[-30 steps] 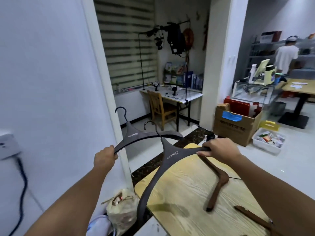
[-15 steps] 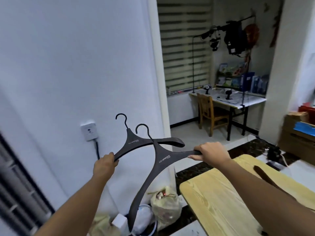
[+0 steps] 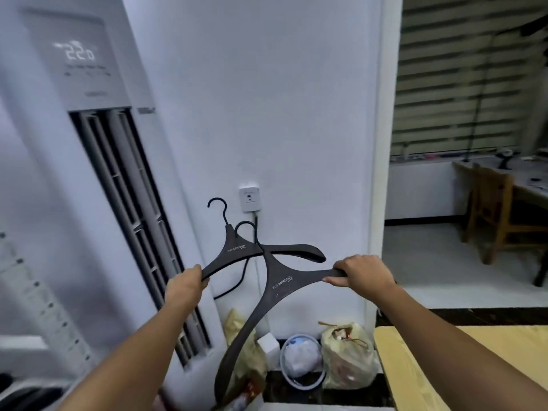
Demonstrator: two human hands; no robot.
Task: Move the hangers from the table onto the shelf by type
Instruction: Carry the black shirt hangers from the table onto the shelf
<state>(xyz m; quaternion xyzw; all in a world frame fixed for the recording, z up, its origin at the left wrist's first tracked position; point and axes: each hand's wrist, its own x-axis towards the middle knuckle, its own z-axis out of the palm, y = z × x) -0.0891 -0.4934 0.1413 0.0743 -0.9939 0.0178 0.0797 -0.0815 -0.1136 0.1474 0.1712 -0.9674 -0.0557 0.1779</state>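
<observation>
I carry two dark grey hangers with black hooks and white lettering. My left hand [image 3: 185, 287] grips the left arm end of the farther hanger [image 3: 237, 250], which stays roughly level. My right hand [image 3: 363, 274] grips the right arm end of the nearer hanger [image 3: 281, 284], whose other arm hangs down to the lower left. The two hangers cross near their necks. A corner of the light wooden table [image 3: 415, 378] shows at the lower right. No shelf is in view.
A tall white floor air conditioner [image 3: 98, 173] stands at the left, a white wall with a socket [image 3: 250, 198] straight ahead. On the floor below are plastic bags [image 3: 347, 357] and a small bin [image 3: 301, 361]. A wooden chair [image 3: 498, 215] stands at the right.
My view has swung further left: the table has slid almost out of sight at the right and the air conditioner has come in at the left. Both hands keep their hold on the hangers.
</observation>
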